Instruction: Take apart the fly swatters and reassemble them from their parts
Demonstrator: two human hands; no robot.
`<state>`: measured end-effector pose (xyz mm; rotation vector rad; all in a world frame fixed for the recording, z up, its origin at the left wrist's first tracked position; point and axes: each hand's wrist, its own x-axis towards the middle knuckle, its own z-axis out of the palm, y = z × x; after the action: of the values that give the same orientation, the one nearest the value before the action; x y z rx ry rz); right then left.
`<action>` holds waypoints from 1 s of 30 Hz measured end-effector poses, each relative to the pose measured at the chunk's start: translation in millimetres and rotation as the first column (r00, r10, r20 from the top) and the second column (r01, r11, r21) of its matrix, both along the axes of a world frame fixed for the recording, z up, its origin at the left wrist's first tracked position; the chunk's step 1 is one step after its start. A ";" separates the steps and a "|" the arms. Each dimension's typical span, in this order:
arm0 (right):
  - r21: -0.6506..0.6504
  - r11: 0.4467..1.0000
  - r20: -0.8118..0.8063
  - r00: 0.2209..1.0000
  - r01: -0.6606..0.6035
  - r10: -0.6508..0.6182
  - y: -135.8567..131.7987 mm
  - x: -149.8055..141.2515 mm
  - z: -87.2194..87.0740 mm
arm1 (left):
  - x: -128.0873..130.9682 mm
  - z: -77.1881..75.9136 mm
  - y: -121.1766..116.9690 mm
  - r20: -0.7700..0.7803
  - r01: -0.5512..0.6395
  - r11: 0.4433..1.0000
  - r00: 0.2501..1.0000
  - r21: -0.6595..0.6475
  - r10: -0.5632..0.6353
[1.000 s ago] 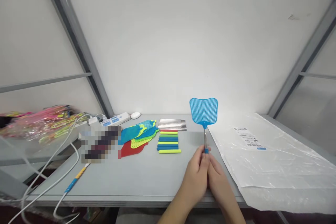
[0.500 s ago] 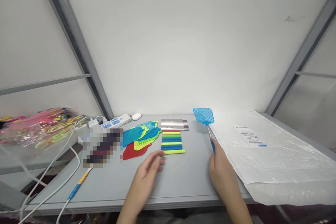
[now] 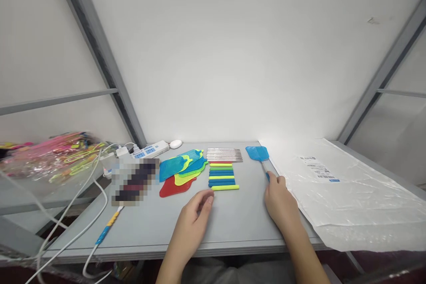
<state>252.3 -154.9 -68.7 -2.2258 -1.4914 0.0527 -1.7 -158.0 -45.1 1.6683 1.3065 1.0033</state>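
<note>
A blue fly swatter (image 3: 257, 153) with a metal shaft is held by its handle in my right hand (image 3: 282, 199), closed around it. Its head lies low at or just above the table; I cannot tell if it touches. My left hand (image 3: 195, 215) is loosely curled, with a gap between thumb and fingers and nothing in it. Just beyond its fingertips is a yellow-green handle tube (image 3: 225, 187), nearest in a column of blue, green, yellow and red tubes. Behind them several metal rods (image 3: 224, 155) lie side by side. Swatter heads, blue (image 3: 173, 167), yellow-green and red (image 3: 175, 187), overlap at left.
Flat white plastic packaging (image 3: 349, 204) with a label covers the table's right side. A power strip (image 3: 151, 149) and a white oval object (image 3: 175, 144) sit at the back left. Bagged colourful items (image 3: 63, 157), white cables and a blurred-out patch are on the left.
My right hand has lowered the fly swatter, its head tipping from raised towards the table. My left hand stays near the tubes, its fingers a little more curled. The view has shifted slightly.
</note>
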 end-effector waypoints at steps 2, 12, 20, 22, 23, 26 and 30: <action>0.006 1.000 0.012 1.000 -0.007 0.007 -0.8 0.1 0.2 | -0.2 0.3 0.1 -0.005 0.001 1.000 1.000 0.003 -0.001; 0.221 0.966 0.150 0.983 -0.135 0.104 -5.8 6.9 -22.8 | 4.3 0.7 4.6 -0.027 -0.007 0.997 1.000 0.080 0.009; 0.340 0.903 0.223 0.955 -0.263 0.195 -9.9 4.1 -20.4 | 26.4 -9.3 14.7 -0.319 -0.003 0.968 0.944 0.252 0.086; 0.345 0.898 0.227 0.953 -0.272 0.201 -10.6 3.8 -19.2 | 27.6 -9.9 13.6 -0.345 0.005 0.963 0.934 0.270 0.092; 0.350 0.896 0.228 0.953 -0.273 0.201 -10.7 3.8 -18.8 | 27.2 -9.8 12.6 -0.340 0.008 0.963 0.936 0.271 0.088; 0.371 0.884 0.227 0.951 -0.283 0.209 -10.1 3.7 -19.0 | 24.9 -9.3 9.4 -0.294 0.007 0.963 0.953 0.270 0.075; 0.405 0.861 0.214 0.948 -0.307 0.237 -8.0 1.8 -20.0 | 23.9 -11.0 6.6 -0.270 0.006 0.956 0.960 0.292 0.077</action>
<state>254.1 -162.9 -88.7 -1.6833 -1.6997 -0.3448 22.2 -151.4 -56.1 2.0778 1.4266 1.0489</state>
